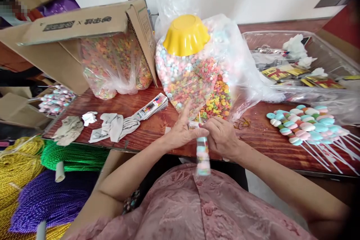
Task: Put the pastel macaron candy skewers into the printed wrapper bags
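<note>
Two bare hands work at the front edge of a reddish-brown worktop (150, 135), a candy skewer (203, 157) between them, its candy end hanging down, blurred, in front of a pink shirt (180, 202). The right hand (223, 138) pinches the skewer near its stick, fingers curled; the left hand (180, 131) reaches its thumb across the same spot, index finger extended (whether it grips as well, the view cannot tell).

Just beyond the hands, gummy rings (218, 101) lie in a plastic bag, under a yellow fluted bowl (187, 33) upturned on pastel candies. Gray gloves (112, 125) and a stack of printed packets (153, 107) lie left of the hands; a pile of candy skewers (312, 125) sits to their right, sticks pointing toward the near edge.

The likeliest mishap is a drop: with the candy end past the edge, a loosened pinch could send the skewer off the worktop. A nudge to the soft bag could tip the bowl, and a sweeping right forearm could scatter the pile.
</note>
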The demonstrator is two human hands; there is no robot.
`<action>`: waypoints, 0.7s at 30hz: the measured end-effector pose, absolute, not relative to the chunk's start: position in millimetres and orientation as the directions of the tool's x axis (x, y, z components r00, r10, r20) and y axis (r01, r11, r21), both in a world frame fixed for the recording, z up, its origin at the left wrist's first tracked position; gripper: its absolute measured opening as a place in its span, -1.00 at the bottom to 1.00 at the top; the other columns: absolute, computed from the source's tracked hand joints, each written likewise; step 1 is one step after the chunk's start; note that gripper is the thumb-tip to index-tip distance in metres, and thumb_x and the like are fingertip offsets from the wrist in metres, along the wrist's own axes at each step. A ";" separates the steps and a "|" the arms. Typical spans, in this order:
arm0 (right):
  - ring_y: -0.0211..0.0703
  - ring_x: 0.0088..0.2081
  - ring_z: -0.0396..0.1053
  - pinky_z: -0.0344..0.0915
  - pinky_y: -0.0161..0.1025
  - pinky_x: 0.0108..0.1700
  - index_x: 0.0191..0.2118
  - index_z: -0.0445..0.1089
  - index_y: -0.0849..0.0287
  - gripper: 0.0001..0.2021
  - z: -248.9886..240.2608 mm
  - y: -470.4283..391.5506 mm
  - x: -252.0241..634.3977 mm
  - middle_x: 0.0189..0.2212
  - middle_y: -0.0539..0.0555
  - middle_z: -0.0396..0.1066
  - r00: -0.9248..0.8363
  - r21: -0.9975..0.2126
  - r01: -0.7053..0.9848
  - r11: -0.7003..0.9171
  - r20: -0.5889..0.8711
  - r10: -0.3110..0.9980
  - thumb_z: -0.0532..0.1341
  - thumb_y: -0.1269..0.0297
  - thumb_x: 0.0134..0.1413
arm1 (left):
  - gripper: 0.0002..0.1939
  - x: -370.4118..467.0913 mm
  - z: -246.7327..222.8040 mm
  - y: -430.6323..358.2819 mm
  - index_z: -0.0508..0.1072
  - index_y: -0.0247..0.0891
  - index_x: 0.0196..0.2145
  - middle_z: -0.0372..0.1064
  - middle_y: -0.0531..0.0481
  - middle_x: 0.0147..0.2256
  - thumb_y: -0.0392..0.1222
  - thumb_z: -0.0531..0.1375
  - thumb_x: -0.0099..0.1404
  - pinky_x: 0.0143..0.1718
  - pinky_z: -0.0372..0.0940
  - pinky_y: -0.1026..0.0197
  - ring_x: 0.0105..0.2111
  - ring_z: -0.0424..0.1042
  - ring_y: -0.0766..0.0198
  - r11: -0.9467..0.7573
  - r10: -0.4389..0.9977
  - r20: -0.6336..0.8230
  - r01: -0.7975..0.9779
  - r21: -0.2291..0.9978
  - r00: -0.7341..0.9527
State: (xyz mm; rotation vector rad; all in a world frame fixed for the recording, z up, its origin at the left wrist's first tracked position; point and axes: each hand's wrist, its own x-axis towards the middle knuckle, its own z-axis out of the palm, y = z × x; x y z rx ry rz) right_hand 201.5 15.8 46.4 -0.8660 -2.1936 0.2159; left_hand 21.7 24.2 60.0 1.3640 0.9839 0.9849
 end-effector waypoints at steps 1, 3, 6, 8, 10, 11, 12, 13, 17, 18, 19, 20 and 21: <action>-0.17 -0.44 0.15 0.11 -0.19 -0.35 -0.45 0.21 0.12 -0.86 45.3 18.7 199.9 -0.52 0.05 0.26 -0.491 -0.311 0.528 0.790 0.648 0.583 0.04 0.41 0.12 | -0.27 21.1 57.5 18.9 0.39 -0.14 0.12 0.37 -0.12 0.03 0.00 0.45 0.01 -0.01 0.28 0.19 0.04 0.34 0.14 0.024 0.931 -0.013 -0.025 0.999 0.364; -0.17 -0.44 0.15 0.10 -0.19 -0.34 -0.44 0.21 0.12 -0.86 44.4 21.0 193.6 -0.51 0.05 0.27 -0.455 -0.270 0.514 0.814 0.719 0.525 0.03 0.43 0.13 | -0.44 16.6 53.0 8.2 0.43 -0.26 0.02 0.43 -0.04 -0.29 0.07 0.37 0.14 -0.22 0.32 0.24 -0.28 0.42 0.27 0.113 0.850 -0.056 -0.077 0.991 0.524; -0.20 -0.44 0.16 0.10 -0.20 -0.33 -0.44 0.22 0.12 -0.87 40.7 16.3 179.3 -0.52 0.02 0.26 -0.296 -0.546 0.415 0.728 0.675 0.676 0.06 0.38 0.14 | -0.62 1.5 51.4 -5.2 0.45 -0.34 -0.10 0.29 0.09 -0.55 0.05 0.18 0.34 -0.39 0.28 0.27 -0.54 0.30 0.37 0.039 0.820 -0.070 0.068 0.997 0.567; -0.23 -0.47 0.15 0.09 -0.23 -0.37 -0.46 0.21 0.12 -0.85 35.9 9.9 168.5 -0.55 -0.02 0.22 -0.224 -0.854 0.212 0.476 0.431 0.874 0.09 0.29 0.12 | -0.71 -10.9 50.8 -11.5 0.45 -0.32 -0.05 0.39 0.01 -0.44 -0.08 0.13 0.39 -0.29 0.33 0.22 -0.43 0.38 0.30 -0.218 0.890 0.063 0.300 0.929 0.452; -0.28 -0.54 0.05 0.03 -0.27 -0.47 -0.50 0.13 0.11 -0.79 31.1 2.7 157.2 -0.60 -0.07 0.10 -0.351 -0.999 -0.039 0.030 0.042 0.935 0.10 0.17 0.06 | -0.73 -22.1 47.0 -16.9 0.45 -0.32 -0.02 0.48 -0.11 -0.27 -0.22 0.09 0.39 -0.16 0.34 0.15 -0.26 0.43 0.22 -0.452 0.879 0.256 0.537 0.712 0.402; -0.30 -0.57 -0.02 -0.01 -0.29 -0.51 -0.51 0.07 0.09 -0.76 29.2 -1.1 151.4 -0.62 -0.09 0.03 -0.462 -0.978 -0.101 -0.181 -0.115 0.879 0.10 0.12 0.02 | -0.72 -27.2 44.0 -20.1 0.46 -0.32 -0.01 0.49 -0.16 -0.22 -0.26 0.06 0.39 -0.13 0.33 0.13 -0.22 0.43 0.19 -0.524 0.850 0.315 0.611 0.593 0.422; -0.32 -0.60 -0.09 -0.06 -0.30 -0.55 -0.52 0.02 0.07 -0.74 27.7 -5.1 145.7 -0.64 -0.12 -0.03 -0.562 -0.936 -0.114 -0.332 -0.214 0.799 0.10 0.08 -0.02 | -0.70 -32.2 40.6 -24.2 0.46 -0.33 -0.01 0.50 -0.19 -0.20 -0.30 0.03 0.40 -0.12 0.33 0.13 -0.20 0.43 0.18 -0.567 0.824 0.349 0.654 0.501 0.446; -0.33 -0.61 -0.14 -0.10 -0.30 -0.58 -0.52 -0.01 0.06 -0.72 26.7 -9.2 140.6 -0.64 -0.13 -0.06 -0.630 -0.904 -0.097 -0.416 -0.268 0.729 0.10 0.06 -0.05 | -0.70 -37.7 37.7 -29.7 0.46 -0.32 0.00 0.50 -0.19 -0.20 -0.31 0.02 0.40 -0.13 0.34 0.14 -0.20 0.43 0.19 -0.587 0.809 0.360 0.676 0.445 0.465; -0.27 -0.58 0.02 -0.03 -0.29 -0.53 -0.52 0.17 0.09 -0.77 25.7 -24.3 139.4 -0.62 -0.04 0.14 -0.663 -0.920 -0.002 -0.393 -0.293 0.689 0.13 0.10 0.02 | -0.72 -76.8 39.4 -66.3 0.50 -0.24 -0.08 0.51 -0.11 -0.22 -0.27 0.01 0.42 -0.16 0.32 0.24 -0.23 0.45 0.26 -0.458 0.872 0.085 0.746 0.483 0.481; -0.24 -0.51 0.12 0.05 -0.28 -0.47 -0.49 0.24 0.10 -0.80 25.8 -27.2 147.5 -0.55 0.00 0.24 -0.648 -0.943 0.030 -0.330 -0.270 0.712 0.15 0.13 0.04 | -0.73 -91.9 43.7 -77.3 0.52 -0.20 -0.15 0.51 -0.07 -0.27 -0.27 0.02 0.40 -0.21 0.32 0.26 -0.27 0.45 0.27 -0.365 0.880 -0.109 0.806 0.466 0.462; -0.20 -0.42 0.20 0.11 -0.27 -0.38 -0.46 0.31 0.11 -0.82 25.6 -29.8 159.7 -0.47 0.03 0.31 -0.628 -0.970 0.080 -0.231 -0.229 0.744 0.17 0.15 0.07 | -0.77 -107.8 48.9 -87.7 0.55 -0.17 -0.22 0.51 -0.04 -0.31 -0.26 0.08 0.35 -0.25 0.32 0.25 -0.29 0.47 0.25 -0.297 0.853 -0.296 0.866 0.403 0.430; -0.17 -0.33 0.24 0.14 -0.25 -0.28 -0.43 0.35 0.11 -0.86 24.9 -32.0 175.6 -0.39 0.04 0.36 -0.608 -0.983 0.128 -0.134 -0.184 0.772 0.20 0.19 0.08 | -0.84 -122.4 54.5 -96.7 0.56 -0.15 -0.27 0.50 -0.03 -0.34 -0.25 0.16 0.26 -0.27 0.32 0.23 -0.29 0.48 0.19 -0.234 0.816 -0.459 0.926 0.295 0.352; -0.15 -0.26 0.26 0.15 -0.23 -0.20 -0.38 0.37 0.10 -0.85 23.4 -33.7 194.4 -0.32 0.05 0.38 -0.600 -0.962 0.261 0.077 -0.099 0.794 0.17 0.18 0.14 | -0.85 -133.9 59.8 -103.6 0.58 -0.15 -0.28 0.51 -0.05 -0.34 -0.24 0.25 0.15 -0.29 0.33 0.18 -0.27 0.50 0.09 -0.169 0.791 -0.571 0.976 0.139 0.218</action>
